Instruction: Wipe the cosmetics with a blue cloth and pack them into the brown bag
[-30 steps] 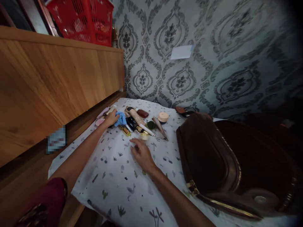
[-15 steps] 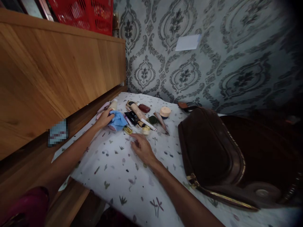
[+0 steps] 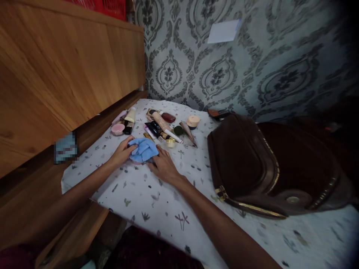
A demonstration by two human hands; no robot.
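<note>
A crumpled blue cloth lies on the patterned white sheet. My left hand grips its left side with curled fingers. My right hand rests against its right edge, fingers bent onto the cloth. Just behind the cloth lies a cluster of cosmetics: a beige tube, black tubes, a gold lipstick, a small cream jar, a pink compact and a dark red case.
A large brown leather bag with a gold zipper lies on the sheet at the right. A wooden panel rises along the left. Patterned wallpaper with a white card stands behind. Red basket on top of the panel.
My left hand has pulled the blue cloth out of the cosmetics pile toward me. My right hand has slid left and forward to meet the cloth. The view has tilted down.
</note>
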